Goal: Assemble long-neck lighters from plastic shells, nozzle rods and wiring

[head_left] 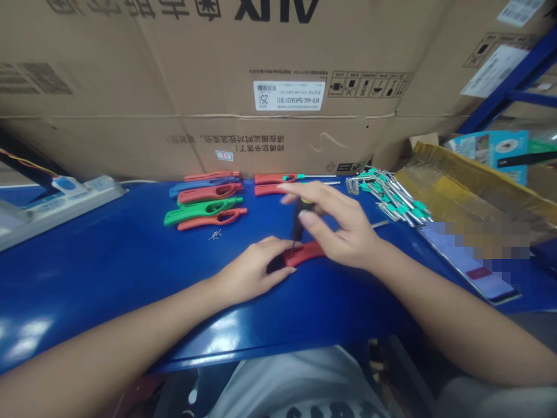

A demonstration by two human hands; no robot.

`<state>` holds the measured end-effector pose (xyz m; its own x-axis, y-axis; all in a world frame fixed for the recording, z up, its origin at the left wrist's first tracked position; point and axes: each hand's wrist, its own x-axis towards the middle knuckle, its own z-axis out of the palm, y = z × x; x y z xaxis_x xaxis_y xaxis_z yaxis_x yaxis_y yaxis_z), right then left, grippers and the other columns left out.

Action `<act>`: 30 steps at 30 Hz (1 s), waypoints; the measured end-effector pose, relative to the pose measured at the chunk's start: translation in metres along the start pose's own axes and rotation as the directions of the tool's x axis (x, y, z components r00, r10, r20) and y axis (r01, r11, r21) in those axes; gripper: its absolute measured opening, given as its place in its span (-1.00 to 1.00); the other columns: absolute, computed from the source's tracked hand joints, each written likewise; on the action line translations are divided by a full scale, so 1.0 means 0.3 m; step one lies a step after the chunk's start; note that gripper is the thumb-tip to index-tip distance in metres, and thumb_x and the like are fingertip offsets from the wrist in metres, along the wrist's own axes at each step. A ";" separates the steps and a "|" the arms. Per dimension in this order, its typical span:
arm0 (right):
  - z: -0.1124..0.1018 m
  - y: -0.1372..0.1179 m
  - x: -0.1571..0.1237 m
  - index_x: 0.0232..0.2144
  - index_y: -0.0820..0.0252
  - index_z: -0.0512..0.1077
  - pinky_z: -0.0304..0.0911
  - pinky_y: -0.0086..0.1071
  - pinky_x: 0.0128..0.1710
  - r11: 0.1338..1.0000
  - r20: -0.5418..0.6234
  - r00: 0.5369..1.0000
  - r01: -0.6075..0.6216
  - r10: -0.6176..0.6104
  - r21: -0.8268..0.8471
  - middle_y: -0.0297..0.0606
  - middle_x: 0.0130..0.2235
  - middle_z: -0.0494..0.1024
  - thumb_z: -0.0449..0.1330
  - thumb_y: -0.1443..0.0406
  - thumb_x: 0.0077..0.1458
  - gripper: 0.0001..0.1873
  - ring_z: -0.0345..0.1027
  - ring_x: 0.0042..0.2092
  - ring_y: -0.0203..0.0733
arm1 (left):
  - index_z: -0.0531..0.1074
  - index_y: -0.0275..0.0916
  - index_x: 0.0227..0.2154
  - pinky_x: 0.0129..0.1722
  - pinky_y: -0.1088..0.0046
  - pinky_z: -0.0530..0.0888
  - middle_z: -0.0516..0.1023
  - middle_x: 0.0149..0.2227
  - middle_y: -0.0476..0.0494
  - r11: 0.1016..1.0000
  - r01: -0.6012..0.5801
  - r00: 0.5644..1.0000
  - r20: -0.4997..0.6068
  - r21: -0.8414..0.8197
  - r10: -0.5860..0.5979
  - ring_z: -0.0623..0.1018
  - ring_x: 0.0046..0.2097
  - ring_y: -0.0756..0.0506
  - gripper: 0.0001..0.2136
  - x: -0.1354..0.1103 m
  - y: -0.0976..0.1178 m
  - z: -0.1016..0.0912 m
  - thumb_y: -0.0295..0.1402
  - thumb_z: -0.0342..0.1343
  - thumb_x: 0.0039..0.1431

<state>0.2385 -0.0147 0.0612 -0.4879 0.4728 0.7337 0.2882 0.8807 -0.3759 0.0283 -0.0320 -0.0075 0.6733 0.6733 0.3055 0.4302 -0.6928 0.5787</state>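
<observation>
My left hand (255, 268) presses down on a red plastic handle piece (306, 253) lying on the blue table (108, 261), its fingers closed over the piece's left end. My right hand (337, 223) grips a small screwdriver with a black handle (300, 217) held upright, its tip set into the red piece. The index and middle fingers of that hand stretch out to the left above the tool.
Behind lie several red, blue and green plastic handles (204, 200), two more red ones (272, 183), and a small screw (215, 234). A pile of teal-handled metal tools (387, 194) sits at right, a phone (470, 261) beyond it. Cardboard boxes (261, 69) wall the back; a power strip (61, 194) lies left.
</observation>
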 end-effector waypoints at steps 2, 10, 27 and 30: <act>-0.002 -0.007 0.005 0.20 0.16 0.32 0.45 -0.41 -0.23 0.991 0.065 0.996 -0.062 0.055 0.118 -0.19 -0.05 0.58 -0.06 0.31 0.42 -0.63 0.52 -0.19 -0.29 | 0.38 -0.18 0.11 -0.03 0.29 0.49 0.58 -0.07 -0.15 1.000 0.006 1.000 0.002 0.005 -0.006 0.56 -0.07 -0.13 -0.66 0.000 0.001 0.000 -0.33 0.16 0.30; -0.008 0.005 -0.004 0.06 0.17 0.41 0.43 -0.37 -0.19 0.989 0.015 0.997 0.077 -0.075 -0.125 -0.22 -0.19 0.62 0.11 0.20 0.34 -0.69 0.51 -0.27 -0.25 | 0.40 -0.18 0.08 -0.02 0.27 0.49 0.57 -0.06 -0.17 1.000 0.021 1.000 0.004 0.010 -0.021 0.56 -0.06 -0.15 -0.68 -0.003 -0.004 0.002 -0.31 0.17 0.30; 0.015 0.013 -0.017 0.09 0.17 0.37 0.41 -0.45 -0.29 1.000 0.016 0.999 0.028 -0.028 -0.010 -0.23 -0.13 0.61 0.06 0.20 0.38 -0.69 0.50 -0.35 -0.34 | 0.42 -0.19 0.05 -0.05 0.30 0.47 0.57 -0.11 -0.15 0.999 0.043 0.999 0.004 -0.006 -0.043 0.55 -0.10 -0.14 -0.69 -0.001 0.001 -0.002 -0.31 0.20 0.27; 0.017 0.012 -0.023 -0.05 0.18 0.45 0.39 -0.44 -0.31 0.940 -0.065 0.968 0.219 -0.243 -0.260 -0.29 -0.30 0.62 0.22 0.17 0.27 -0.72 0.49 -0.37 -0.29 | 0.43 -0.19 0.01 -0.06 0.31 0.47 0.57 -0.15 -0.12 0.999 0.035 0.999 0.006 -0.030 -0.035 0.55 -0.11 -0.13 -0.74 0.000 0.004 -0.002 -0.33 0.19 0.28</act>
<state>0.2388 -0.0146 0.0519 -0.4888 0.2414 0.8383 0.3783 0.9246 -0.0456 0.0283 -0.0327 -0.0063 0.6613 0.6955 0.2810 0.4353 -0.6609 0.6113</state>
